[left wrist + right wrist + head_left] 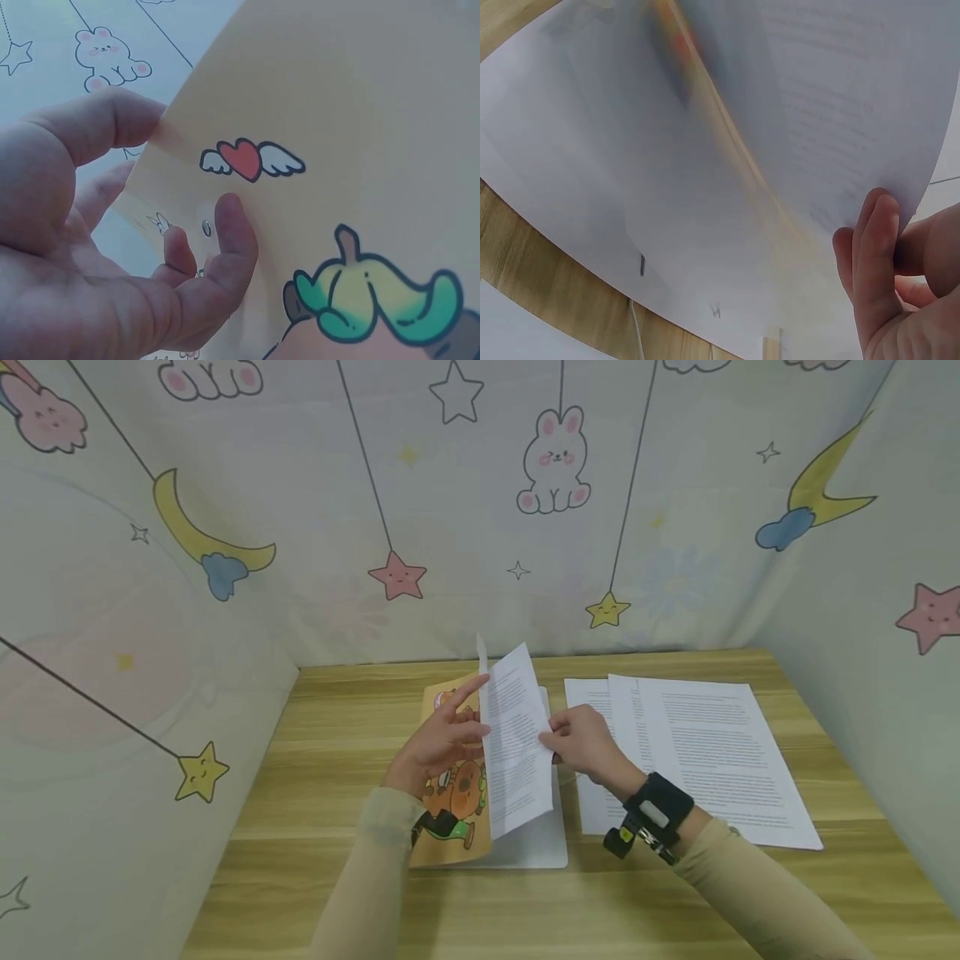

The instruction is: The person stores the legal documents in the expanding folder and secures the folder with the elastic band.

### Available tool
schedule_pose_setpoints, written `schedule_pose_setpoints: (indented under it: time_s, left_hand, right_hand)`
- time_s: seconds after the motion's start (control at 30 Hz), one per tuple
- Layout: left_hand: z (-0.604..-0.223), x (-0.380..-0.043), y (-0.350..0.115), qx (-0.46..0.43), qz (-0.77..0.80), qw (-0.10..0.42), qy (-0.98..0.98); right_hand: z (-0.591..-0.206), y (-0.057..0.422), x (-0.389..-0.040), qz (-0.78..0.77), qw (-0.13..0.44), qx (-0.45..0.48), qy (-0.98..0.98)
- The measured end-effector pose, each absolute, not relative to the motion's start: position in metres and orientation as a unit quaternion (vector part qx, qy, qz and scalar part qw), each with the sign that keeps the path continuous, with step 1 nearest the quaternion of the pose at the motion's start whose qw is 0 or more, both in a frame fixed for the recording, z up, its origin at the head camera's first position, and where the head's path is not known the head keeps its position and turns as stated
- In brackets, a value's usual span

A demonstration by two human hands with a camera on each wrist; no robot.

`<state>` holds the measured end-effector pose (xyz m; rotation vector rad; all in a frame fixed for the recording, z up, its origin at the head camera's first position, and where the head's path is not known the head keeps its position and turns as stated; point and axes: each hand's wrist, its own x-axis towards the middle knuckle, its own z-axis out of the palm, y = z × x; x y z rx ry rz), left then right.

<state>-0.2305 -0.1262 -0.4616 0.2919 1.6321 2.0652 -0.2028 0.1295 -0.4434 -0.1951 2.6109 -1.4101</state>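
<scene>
A folder with an orange cartoon cover [450,852] lies partly raised on the table, its pale inner side [528,853] showing below. My left hand [442,743] holds the cover near its edge. In the left wrist view, some fingers of that hand [112,225] lie in front of the cover [375,135] and others go behind its edge. My right hand [581,739] pinches the right edge of a printed sheet [517,743] standing tilted over the folder. From the right wrist, the thumb and fingertips [877,232] grip the sheet [832,97] at its edge.
Several printed sheets [712,752] lie overlapping on the wooden table [322,793] to the right of the folder. White fabric walls [480,510] with cartoon prints rise behind the table and on both sides.
</scene>
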Motion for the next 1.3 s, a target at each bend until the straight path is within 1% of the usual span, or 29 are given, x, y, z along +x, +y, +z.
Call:
schedule_pose_setpoints:
  time_s: [0.3,0.9,1.3]
  left_hand:
    - [-0.461,-0.232,-0.126,0.11,0.751,0.24,0.606]
    - [-0.461,-0.232,-0.123,0.118,0.746,0.245,0.608]
    - [-0.46,-0.232,-0.123,0.113,0.746,0.24,0.611]
  right_hand:
    - [-0.448,0.123,-0.203,-0.491,0.088,-0.059,0.865]
    - [-0.45,0.108,-0.207,-0.469,0.124,-0.055,0.873]
    - [-0.452,0.096,-0.207,-0.462,0.133,-0.058,0.875]
